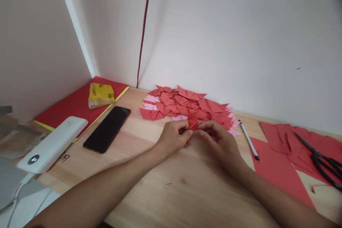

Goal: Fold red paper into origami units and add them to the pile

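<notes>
1 little red folded paper (192,121) here, left hand (172,136) and right hand (223,143) both pinching it, over the wooden desk (184,199) by the near edge of the red-and-pink paper pile (184,102).

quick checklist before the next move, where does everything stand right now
1. Red paper piece gripped from both sides: ok, pinched between the fingers of the left hand and right hand.
2. Folds of that piece crisp: cannot tell, fingertips cover part of it.
3. Piece clear of the pile of folded papers: cannot tell, they overlap in this view.
4. Scissors out of the hands: ok, lying at the far right.
5. Pen apart from the right hand: ok, lying to its right.
6. Table free of scraps: not ok, a small red scrap lies between the forearms.
</notes>
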Demonstrator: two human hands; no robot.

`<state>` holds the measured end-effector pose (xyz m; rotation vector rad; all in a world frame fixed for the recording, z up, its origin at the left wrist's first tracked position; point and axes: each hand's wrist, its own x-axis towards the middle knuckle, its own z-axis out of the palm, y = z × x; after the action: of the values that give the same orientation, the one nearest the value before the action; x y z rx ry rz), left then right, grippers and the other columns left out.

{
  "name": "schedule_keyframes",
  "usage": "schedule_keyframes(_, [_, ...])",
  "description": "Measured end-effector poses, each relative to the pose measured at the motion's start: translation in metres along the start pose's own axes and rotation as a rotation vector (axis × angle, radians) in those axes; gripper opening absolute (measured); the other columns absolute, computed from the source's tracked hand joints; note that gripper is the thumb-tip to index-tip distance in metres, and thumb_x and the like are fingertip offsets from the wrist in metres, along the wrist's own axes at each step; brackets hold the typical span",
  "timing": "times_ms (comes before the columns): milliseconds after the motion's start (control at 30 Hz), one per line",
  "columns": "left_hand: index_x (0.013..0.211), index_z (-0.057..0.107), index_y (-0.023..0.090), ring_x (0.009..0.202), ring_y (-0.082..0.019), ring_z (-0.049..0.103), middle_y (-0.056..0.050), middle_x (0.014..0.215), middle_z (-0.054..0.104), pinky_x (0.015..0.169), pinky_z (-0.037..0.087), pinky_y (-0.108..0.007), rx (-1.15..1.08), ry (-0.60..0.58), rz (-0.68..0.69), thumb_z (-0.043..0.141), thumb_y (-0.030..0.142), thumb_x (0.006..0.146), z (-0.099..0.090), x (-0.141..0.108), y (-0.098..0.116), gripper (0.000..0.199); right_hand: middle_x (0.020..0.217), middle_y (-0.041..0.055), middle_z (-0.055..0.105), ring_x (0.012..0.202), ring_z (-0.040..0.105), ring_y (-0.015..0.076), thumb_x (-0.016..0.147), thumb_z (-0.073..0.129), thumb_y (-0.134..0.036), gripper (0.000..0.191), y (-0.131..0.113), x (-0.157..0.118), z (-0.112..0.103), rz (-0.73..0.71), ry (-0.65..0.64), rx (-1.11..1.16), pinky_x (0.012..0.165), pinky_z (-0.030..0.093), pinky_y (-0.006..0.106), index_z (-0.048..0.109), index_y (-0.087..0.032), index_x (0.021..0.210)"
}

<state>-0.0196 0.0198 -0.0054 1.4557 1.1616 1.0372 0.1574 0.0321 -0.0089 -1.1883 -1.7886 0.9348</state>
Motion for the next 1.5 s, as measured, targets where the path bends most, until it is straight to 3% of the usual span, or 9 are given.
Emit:
schedule_keyframes(333, [0.06, 0.048, 0.017, 0.05, -0.012, 0.059, 0.002, 0.051, 0.055, 0.053, 0.044, -0.022, 0.078, 0.031, 0.015, 0.054, 0.022, 0.078, 0.0026, -0.0029, 0.0059, 0.02, 0.086, 0.0024, 0.062, 0.074, 0.059, 0.0163, 0.084, 0.059, -0.035, 0.015, 0.0015, 0.0025, -0.0001, 0.018, 0.005, 0.009, 0.066, 0.047, 0.029, 0.058, -0.021, 0.089])
schedule_keyframes(600, [0.064, 0.052, 0.016, 0.049, -0.012, 0.06, -0.001, 0.054, 0.061, 0.054, 0.047, -0.022, -0.061, -0.046, 0.007, 0.053, 0.031, 0.083, -0.0004, -0.0005, 0.0048, 0.025, 0.082, 0.0013, 0.06, 0.07, 0.056, 0.0145, 0.085, 0.057, -0.031, 0.01, -0.0005, 0.0022, 0.0003, -0.044, -0.002, -0.055, 0.062, 0.045, 0.027, 0.056, -0.021, 0.085])
schedule_keyframes(800, [0.064, 0.055, 0.015, 0.047, -0.012, 0.058, -0.001, 0.052, 0.061, 0.05, 0.048, -0.023, -0.194, -0.019, -0.046, 0.056, 0.033, 0.081, 0.0006, 0.0028, 0.0032, 0.025, 0.093, 0.0044, 0.064, 0.08, 0.06, 0.0173, 0.087, 0.056, -0.034, 0.015, 0.0017, 0.0013, -0.0003, -0.042, 0.057, -0.066, 0.066, 0.048, 0.029, 0.057, -0.022, 0.096])
schedule_keyframes(1033, [0.061, 0.054, 0.015, 0.046, -0.013, 0.059, -0.001, 0.05, 0.061, 0.05, 0.049, -0.023, -0.268, -0.002, -0.127, 0.057, 0.028, 0.078, 0.0007, 0.0033, 0.0046, 0.022, 0.094, 0.0036, 0.063, 0.076, 0.057, 0.0153, 0.088, 0.056, -0.029, 0.013, -0.0031, 0.0008, -0.0011, -0.223, 0.124, -0.181, 0.066, 0.047, 0.029, 0.059, -0.024, 0.099])
schedule_keyframes(1200, [0.064, 0.056, 0.015, 0.047, -0.013, 0.059, -0.002, 0.052, 0.062, 0.051, 0.048, -0.023, -0.159, -0.058, -0.1, 0.056, 0.031, 0.08, -0.0011, 0.0025, 0.0064, 0.023, 0.099, 0.005, 0.062, 0.077, 0.056, 0.0163, 0.089, 0.054, -0.028, 0.013, -0.0015, 0.0019, -0.0023, -0.286, 0.061, -0.243, 0.066, 0.047, 0.031, 0.061, -0.024, 0.098])
schedule_keyframes(1500, [0.062, 0.054, 0.016, 0.055, -0.014, 0.061, -0.001, 0.056, 0.063, 0.057, 0.045, -0.023, 0.183, -0.022, 0.039, 0.051, 0.028, 0.083, -0.0027, -0.0012, 0.0074, 0.023, 0.088, 0.0029, 0.061, 0.068, 0.053, 0.0152, 0.084, 0.059, -0.028, 0.008, -0.0006, 0.0013, 0.0006, -0.15, 0.025, -0.255, 0.061, 0.046, 0.029, 0.056, -0.022, 0.09])
